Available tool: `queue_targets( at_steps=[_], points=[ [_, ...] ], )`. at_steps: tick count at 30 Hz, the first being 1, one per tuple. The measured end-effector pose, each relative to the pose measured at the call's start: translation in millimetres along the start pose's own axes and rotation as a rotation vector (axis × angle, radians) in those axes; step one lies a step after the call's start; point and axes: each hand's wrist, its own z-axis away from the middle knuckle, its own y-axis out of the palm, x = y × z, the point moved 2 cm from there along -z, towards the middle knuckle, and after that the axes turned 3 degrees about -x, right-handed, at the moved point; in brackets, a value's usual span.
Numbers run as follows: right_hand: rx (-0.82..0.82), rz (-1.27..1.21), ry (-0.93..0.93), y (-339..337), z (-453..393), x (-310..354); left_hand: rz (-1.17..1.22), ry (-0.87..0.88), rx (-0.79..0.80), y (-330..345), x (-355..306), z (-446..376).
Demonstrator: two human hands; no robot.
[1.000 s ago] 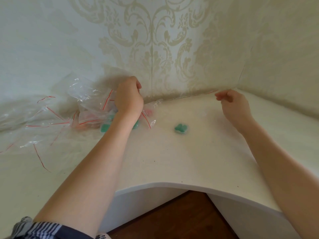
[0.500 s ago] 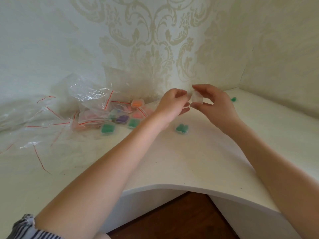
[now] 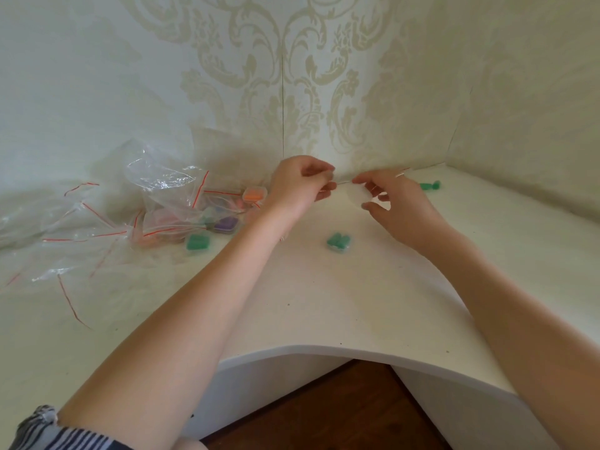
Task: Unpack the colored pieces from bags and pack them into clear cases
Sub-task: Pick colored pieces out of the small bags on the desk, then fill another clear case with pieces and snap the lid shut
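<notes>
Above the back of the white corner desk, my left hand (image 3: 300, 181) and my right hand (image 3: 394, 203) hold one small clear case (image 3: 358, 194) between them. The left fingers pinch its thin lid edge and the right fingers curl round its body. The case looks empty, though glare makes that hard to tell. A filled green case (image 3: 338, 241) lies on the desk below the hands. Loose green pieces (image 3: 430, 185) lie to the right, near the wall. Filled cases in orange (image 3: 255, 193), purple (image 3: 226, 224) and green (image 3: 197, 242) sit at the left.
A heap of clear zip bags (image 3: 162, 190) with red seal strips spreads along the left wall; some hold coloured pieces. The desk (image 3: 324, 303) has a curved front cut-out with dark wood floor (image 3: 324, 414) below. Patterned walls close the corner.
My left hand left the bag pile and came right; my right hand came left. They met on the clear case, and the lid edge now stands apart from the body.
</notes>
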Motion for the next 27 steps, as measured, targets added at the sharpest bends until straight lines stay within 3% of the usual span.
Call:
queue_targets(
  at_steps=[3, 5, 9, 13, 15, 21, 22, 27],
  points=[
    [0.109, 0.074, 0.009, 3, 3, -5, -0.470, 0.245, -0.171, -21, -6, -9],
    [0.126, 0.053, 0.046, 2, 4, -5, -0.729, 0.248, -0.193, -35, -8, -10],
    [0.111, 0.017, 0.086, 0, 4, 0, -0.705, -0.061, 0.070, -48, -4, -8],
    [0.122, 0.063, 0.083, 0, 6, 4, -0.840, -0.075, 0.178, -46, -4, -6],
    [0.103, 0.047, 0.079, 0, 5, 5, -0.823, -0.012, 0.135, -44, -1, -7],
    [-0.028, 0.093, 0.080, -5, 4, 3, -0.178, 0.048, -0.135, -48, -16, -14],
    [-0.063, 0.113, 0.111, -8, 4, 1, -0.192, 0.056, -0.170, -48, -14, -15],
    [-0.224, 0.061, 0.320, -19, 2, -24, -0.775, 0.301, -0.284, -39, 1, -13]
  ],
)
